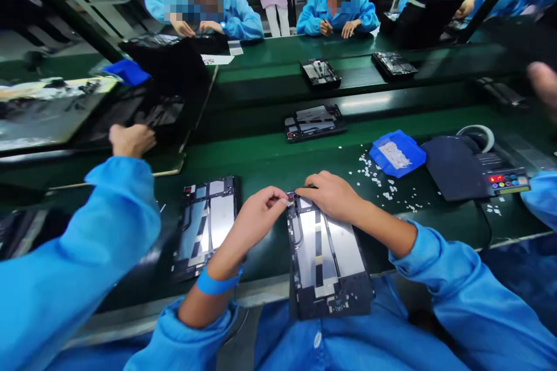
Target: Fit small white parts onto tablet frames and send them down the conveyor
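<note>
An opened tablet chassis lies in front of me, its near end over the table edge. My left hand pinches a small part at the chassis's top left corner. My right hand rests on the top edge, fingers curled and pressing there; what they hold is too small to make out. A second open chassis lies just to the left.
A co-worker's blue-sleeved arm reaches from the left toward black bags. A blue tray, scattered white scraps, a dark mat and a tape roll sit right. More chassis ride the belt; people sit opposite.
</note>
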Demonstrator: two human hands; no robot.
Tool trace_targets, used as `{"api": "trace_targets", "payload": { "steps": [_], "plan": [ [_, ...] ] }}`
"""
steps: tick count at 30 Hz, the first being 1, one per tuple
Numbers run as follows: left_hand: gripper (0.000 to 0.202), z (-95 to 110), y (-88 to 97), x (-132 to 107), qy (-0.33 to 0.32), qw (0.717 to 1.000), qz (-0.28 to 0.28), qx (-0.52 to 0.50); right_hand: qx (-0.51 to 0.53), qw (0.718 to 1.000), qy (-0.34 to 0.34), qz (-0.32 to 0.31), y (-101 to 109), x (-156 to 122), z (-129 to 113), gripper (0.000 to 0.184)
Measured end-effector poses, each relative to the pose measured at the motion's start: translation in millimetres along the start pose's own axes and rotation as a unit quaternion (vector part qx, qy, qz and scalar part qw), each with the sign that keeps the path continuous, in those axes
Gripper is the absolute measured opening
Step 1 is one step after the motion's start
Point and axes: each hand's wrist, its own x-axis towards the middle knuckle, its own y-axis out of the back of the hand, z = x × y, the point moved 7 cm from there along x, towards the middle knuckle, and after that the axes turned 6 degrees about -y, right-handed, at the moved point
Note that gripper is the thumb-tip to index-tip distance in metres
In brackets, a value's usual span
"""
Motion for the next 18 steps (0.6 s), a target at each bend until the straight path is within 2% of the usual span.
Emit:
{"api": "trace_targets", "payload": {
  "steps": [3, 7, 12, 18],
  "plan": [
    [0.018, 4, -2.0, 6, -0.043, 0.997, -0.022, 0.065, -0.048, 0.998, 0.044, -0.026, -5, 0, 0, 0.033],
    [0.017, 12, -10.4, 19, -0.103, 0.984, -0.06, 0.133, -0.073, 0.994, 0.071, -0.037, -4, -3, 2, 0.035],
    [0.017, 11, -21.5, 37, -0.107, 0.97, -0.104, 0.191, -0.082, 0.993, 0.079, -0.033, -4, -4, 0, 0.035],
    [0.019, 9, -27.2, 42, -0.114, 0.961, -0.119, 0.223, -0.074, 0.994, 0.073, -0.033, -5, -3, 0, 0.032]
  ]
}}
